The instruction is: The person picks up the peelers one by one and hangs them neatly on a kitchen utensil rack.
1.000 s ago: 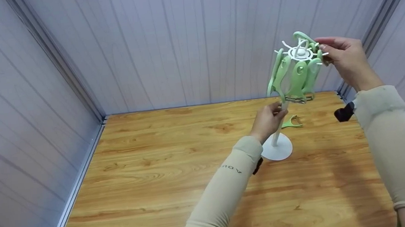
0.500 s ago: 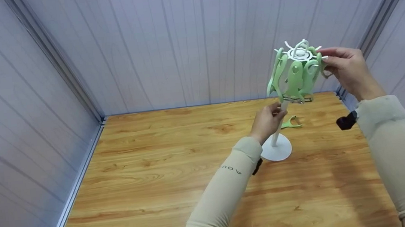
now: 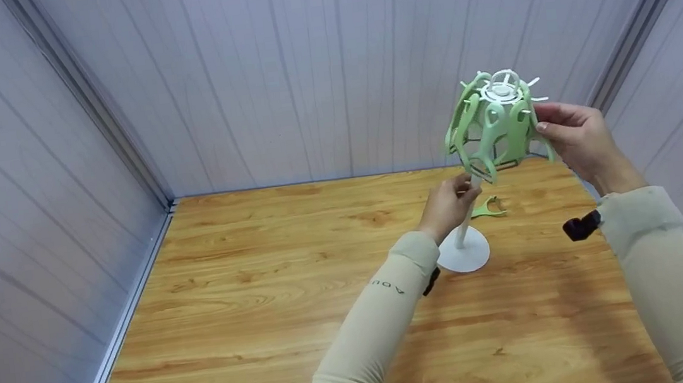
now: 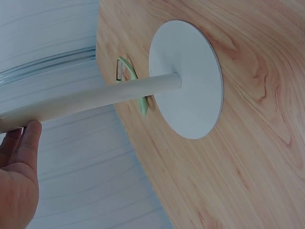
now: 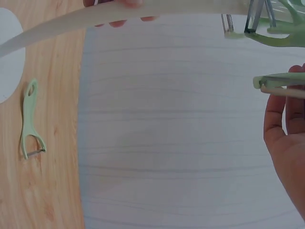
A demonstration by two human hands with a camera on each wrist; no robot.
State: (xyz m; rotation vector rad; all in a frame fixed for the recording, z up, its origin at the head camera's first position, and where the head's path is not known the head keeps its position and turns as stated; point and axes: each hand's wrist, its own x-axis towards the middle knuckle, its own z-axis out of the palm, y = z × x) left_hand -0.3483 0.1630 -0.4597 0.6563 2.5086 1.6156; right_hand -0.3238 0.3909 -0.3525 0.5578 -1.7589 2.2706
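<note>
In the head view, a white rotating rack with hooks around its top tops a pole on a round white base. Several light green Y-shaped peelers hang from it, blades down. My left hand grips the pole just below the hanging peelers. At the rack's right side, my right hand pinches one green peeler between thumb and fingers, its blade end pointing down. Whether that peeler sits on a hook is hard to tell. The hooks behind the peelers are partly hidden.
One more green peeler lies on the wooden table behind the base, partly covered by the pole in the head view. Grey-white panel walls stand at the back and both sides.
My right hand has moved down from the rack's top edge to the upper part of a hanging peeler. The rack has turned, shifting the peelers around the pole. My left hand stays on the pole.
</note>
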